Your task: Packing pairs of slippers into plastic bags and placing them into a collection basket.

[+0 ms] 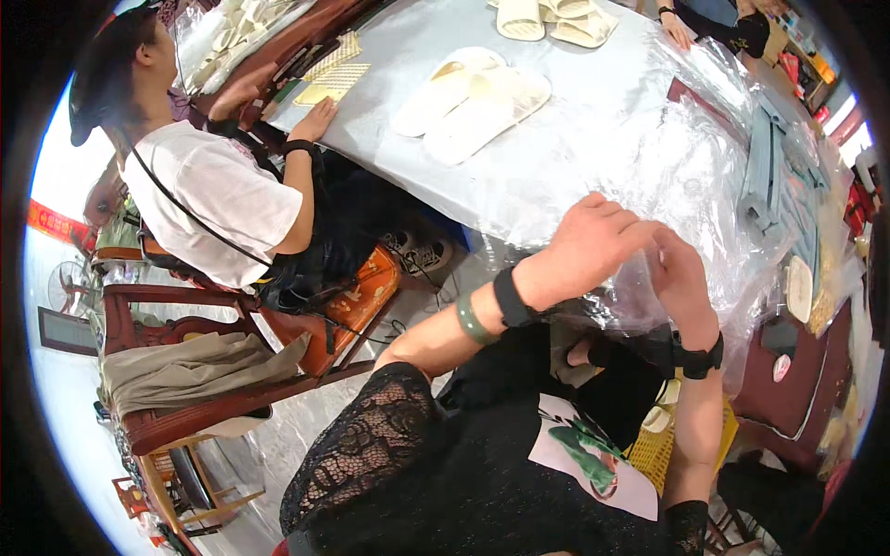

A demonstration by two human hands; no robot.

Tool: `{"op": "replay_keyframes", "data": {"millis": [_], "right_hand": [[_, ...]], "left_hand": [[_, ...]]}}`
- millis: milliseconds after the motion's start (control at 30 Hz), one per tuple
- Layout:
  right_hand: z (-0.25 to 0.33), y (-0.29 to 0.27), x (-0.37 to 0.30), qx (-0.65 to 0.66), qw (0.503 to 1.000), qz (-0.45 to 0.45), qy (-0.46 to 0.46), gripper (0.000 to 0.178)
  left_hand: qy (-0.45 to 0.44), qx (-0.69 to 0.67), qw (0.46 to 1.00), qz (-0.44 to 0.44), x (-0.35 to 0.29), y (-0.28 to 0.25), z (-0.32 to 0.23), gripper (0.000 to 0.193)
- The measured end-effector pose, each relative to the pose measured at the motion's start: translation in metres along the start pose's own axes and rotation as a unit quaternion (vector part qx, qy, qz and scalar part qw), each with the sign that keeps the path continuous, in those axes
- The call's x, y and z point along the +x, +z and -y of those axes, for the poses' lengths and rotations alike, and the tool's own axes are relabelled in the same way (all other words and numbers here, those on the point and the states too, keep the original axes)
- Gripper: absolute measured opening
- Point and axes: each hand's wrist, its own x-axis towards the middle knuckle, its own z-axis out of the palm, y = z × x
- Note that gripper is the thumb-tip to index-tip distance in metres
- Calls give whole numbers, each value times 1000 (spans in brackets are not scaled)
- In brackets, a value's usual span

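My left hand (586, 248) and my right hand (682, 283) meet over the near edge of the table, fingers curled and fingertips close together. Thin clear plastic film (623, 298) shows between and below them, and both hands seem to pinch it; the exact grip is partly hidden by the fingers. Beyond my left hand, a pair of cream slippers (487, 111) lies on the grey-white tabletop (389, 162). More crumpled clear plastic (686, 176) spreads over the table past my hands.
A seated person (218, 185) at the left rests a hand by yellow perforated pieces (336, 82). More slippers (519, 18) lie at the far edge, near another person's hand (677, 30). Grey-blue strips (768, 171) lie at right. A yellow basket (656, 456) stands below; a wooden chair (199, 408) is left.
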Motion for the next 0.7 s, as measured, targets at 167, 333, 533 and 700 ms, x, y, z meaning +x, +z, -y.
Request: {"op": "replay_keyframes", "data": {"millis": [167, 333, 533, 700], "right_hand": [[23, 7, 6, -78, 983, -19, -164, 30], [2, -28, -19, -262, 952, 41, -154, 61], [-52, -8, -54, -327, 942, 70, 1, 65], [-59, -7, -71, -317, 945, 58, -62, 66]], "left_hand": [[-116, 167, 978, 52, -29, -38, 6, 49], [-273, 132, 949, 92, -16, -71, 43, 35], [-23, 47, 967, -251, 104, -81, 24, 26], [371, -141, 820, -413, 222, -12, -3, 57]]}}
